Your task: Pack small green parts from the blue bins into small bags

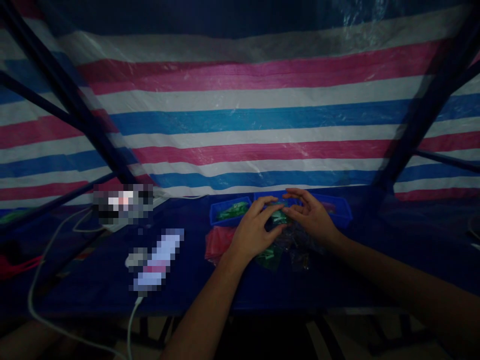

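My left hand (255, 227) reaches over the small parts, its fingers bent and closing on a small clear plastic bag (279, 216) with green contents. From the other side my right hand (312, 214) meets it, thumb and fingers pinched at the bag's upper edge. The light is dim, so the exact grip is hard to see. Beneath the hands lie a green packet (269, 256) and several clear bags (300, 256). Red plastic bags (218, 244) are beside my left wrist.
Behind the hands stand a blue tray (212, 212) of green pieces and another blue tray (345, 210) at right. A blurred-out phone (159, 262) with a white cable lies left on the blue table (300, 295). Metal posts and a striped tarp (240, 120) rise behind.
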Motion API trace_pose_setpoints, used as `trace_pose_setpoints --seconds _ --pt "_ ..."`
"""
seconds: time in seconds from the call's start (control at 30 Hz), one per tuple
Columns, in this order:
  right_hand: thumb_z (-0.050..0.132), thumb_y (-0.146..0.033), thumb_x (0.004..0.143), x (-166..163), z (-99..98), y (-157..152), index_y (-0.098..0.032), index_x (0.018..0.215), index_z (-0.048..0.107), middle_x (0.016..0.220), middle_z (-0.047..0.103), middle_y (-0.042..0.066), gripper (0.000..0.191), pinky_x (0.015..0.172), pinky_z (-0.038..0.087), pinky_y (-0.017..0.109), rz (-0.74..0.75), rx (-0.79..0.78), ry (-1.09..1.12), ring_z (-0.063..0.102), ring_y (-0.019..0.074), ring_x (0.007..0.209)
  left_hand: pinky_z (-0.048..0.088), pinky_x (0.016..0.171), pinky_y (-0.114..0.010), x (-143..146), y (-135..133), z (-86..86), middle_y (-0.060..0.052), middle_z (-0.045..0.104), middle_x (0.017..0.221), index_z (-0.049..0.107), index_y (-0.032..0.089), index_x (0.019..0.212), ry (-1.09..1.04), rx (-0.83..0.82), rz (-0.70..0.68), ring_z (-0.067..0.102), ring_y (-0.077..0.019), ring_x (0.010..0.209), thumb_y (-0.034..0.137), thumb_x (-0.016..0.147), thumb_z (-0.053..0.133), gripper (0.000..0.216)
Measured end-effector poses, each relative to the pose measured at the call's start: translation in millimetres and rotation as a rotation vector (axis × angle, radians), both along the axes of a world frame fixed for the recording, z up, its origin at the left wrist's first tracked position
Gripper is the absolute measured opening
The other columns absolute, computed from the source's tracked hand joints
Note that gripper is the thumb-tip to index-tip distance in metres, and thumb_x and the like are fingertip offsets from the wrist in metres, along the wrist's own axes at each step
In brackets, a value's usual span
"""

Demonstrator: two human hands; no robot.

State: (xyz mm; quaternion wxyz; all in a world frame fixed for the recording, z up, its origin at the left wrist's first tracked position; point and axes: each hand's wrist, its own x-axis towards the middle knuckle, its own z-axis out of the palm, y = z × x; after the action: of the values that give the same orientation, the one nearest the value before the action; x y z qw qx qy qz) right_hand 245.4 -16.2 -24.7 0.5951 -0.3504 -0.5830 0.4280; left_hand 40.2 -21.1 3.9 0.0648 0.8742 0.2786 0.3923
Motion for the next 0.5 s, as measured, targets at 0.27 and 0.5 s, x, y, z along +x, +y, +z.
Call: trace_pose_setpoints --seconds 0.27,0.5 --pt "0.08 -0.041 0.083 -0.8 3.1 -4.9 -0.027 0.111 0.067 0.103 0.073 0.004 0.033 0.072 0.059 0.034 -0.019 0.016 -0.022 0.069 0.0189 0.08 0.05 0.108 -0.046 -5.3 3.5 2.5 -0.008 0.064 0.131 0.065 0.026 0.13 0.003 0.044 -0.007 0.061 -0.0221 0.124 0.011 0.097 0.058 0.037" --pt "0.071 -0.046 0.092 -0.3 7.9 -9.1 -0.026 0.105 0.072 0.097 0.074 0.003 0.024 0.07 0.058 0.034 0.0 0.038 -0.06 0.068 0.0174 0.072 0.051 0.105 -0.044 -4.7 2.9 2.9 -0.008 0.07 0.124 0.067 0.023 0.125 0.009 0.075 -0.012 0.064 -0.0225 0.117 0.019 0.101 0.058 0.027"
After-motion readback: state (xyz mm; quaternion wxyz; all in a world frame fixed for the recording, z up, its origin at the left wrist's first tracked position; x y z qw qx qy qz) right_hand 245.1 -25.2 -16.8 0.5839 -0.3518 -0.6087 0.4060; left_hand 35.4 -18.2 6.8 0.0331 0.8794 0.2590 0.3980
